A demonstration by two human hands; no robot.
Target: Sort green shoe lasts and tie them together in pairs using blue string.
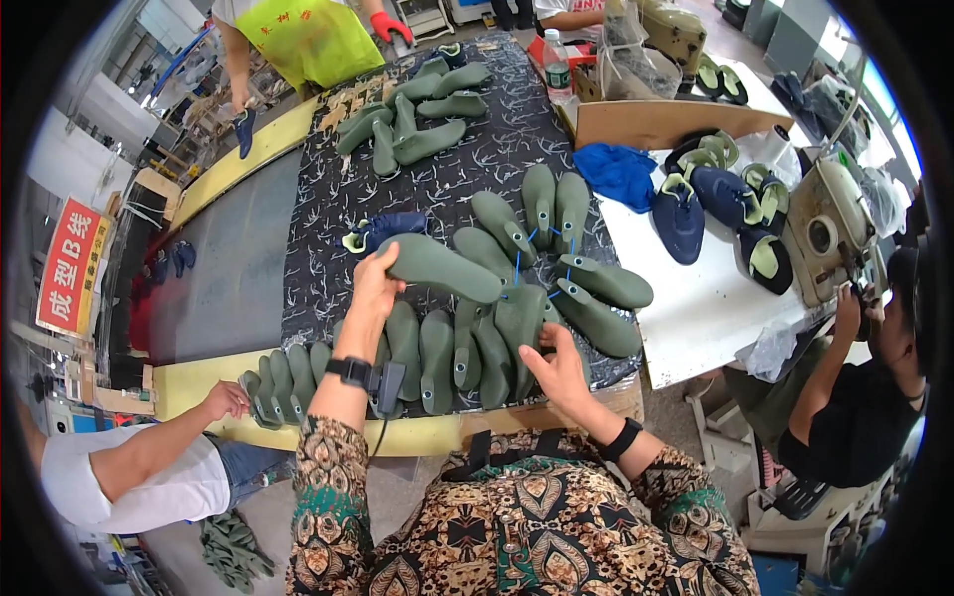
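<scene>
The person's patterned sleeves (328, 507) reach up from the lower edge, a dark band on each wrist. The right hand (558, 372) has its thumb and forefinger slightly apart at the side of an upright green last (521, 323); whether they grip it cannot be told. The left hand (374, 286) is raised over the table, fingers closed around the end of another green last (442, 268), which lies nearly level above the others. Beneath the hands, a row of green lasts (437, 358) stands along the near edge, and at its left end a co-worker's hand (227, 399) is at the lasts. Just beyond the right hand, more lasts (608, 283) fan outward, several with blue pieces at their inner ends. A navy shoe (397, 226) lies just past the held last on the dark, white-flecked table cover (507, 129). To the right, a white table (661, 333) bears navy shoes (678, 219) and a blue cloth (613, 175), near a beige machine (827, 223) where a person in black (850, 427) sits. At the far end lies a loose pile of lasts (429, 142), and behind it stands a person in a yellow-green vest (303, 45), wearing a red glove (390, 27) and holding a dark shoe (244, 131) in the other hand.
</scene>
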